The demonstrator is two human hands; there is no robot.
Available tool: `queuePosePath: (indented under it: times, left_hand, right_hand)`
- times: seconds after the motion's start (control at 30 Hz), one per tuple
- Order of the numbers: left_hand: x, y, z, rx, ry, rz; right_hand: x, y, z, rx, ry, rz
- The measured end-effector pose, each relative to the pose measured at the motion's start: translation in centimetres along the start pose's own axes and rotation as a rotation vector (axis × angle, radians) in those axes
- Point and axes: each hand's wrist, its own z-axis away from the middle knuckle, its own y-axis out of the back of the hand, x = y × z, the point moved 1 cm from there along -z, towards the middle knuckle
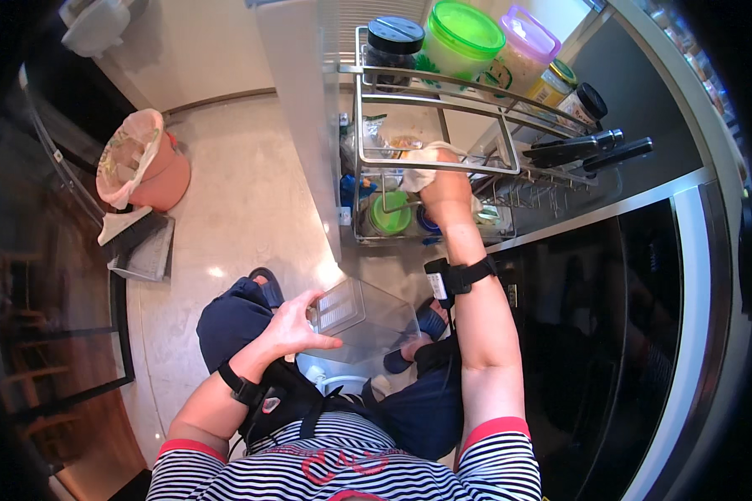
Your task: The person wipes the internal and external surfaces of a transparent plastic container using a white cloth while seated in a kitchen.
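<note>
In my left hand [301,325] is a clear plastic container [376,322], pinched at its near left corner and tilted over my lap. My right hand [445,188] reaches into the metal pull-out rack [435,166] and is closed on a white cloth [420,178]. Just below and left of that hand, a green-lidded jar [390,213] stands on the lower shelf. The upper shelf bears a black-lidded jar [395,37], a green-lidded container [467,31] and a purple-lidded container [529,37]. Part of the lower shelf is hidden by my right hand and forearm.
Black-handled knives [570,148] stick out at the rack's right. The rack's front panel [301,94] stands on its left. A lined pink bin [156,169] stands on the floor at left, with a brush [125,232] and dustpan [153,253] beside it. A glossy black appliance front [570,325] is at right.
</note>
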Motion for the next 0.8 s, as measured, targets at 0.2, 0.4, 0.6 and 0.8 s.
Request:
queuePosePath:
  times: [0.2,0.4,0.6,0.8]
  left_hand:
    - [0.0,0.6,-0.9,-0.014,-0.052,-0.14]
    - [-0.3,0.7,-2.3,0.01,-0.132,-0.188]
    - [-0.3,1.0,-3.4,-0.051,-0.174,-0.171]
    - [-0.8,1.7,-3.2,-0.02,-0.203,-0.224]
  right_hand:
    - [-4.1,-0.4,-0.6,-0.402,0.143,0.004]
    - [-6.8,-1.9,1.6,-0.475,0.188,0.373]
    - [-6.8,3.8,4.4,-0.269,0.539,0.08]
    - [-11.4,13.1,7.4,0.084,0.549,-0.302]
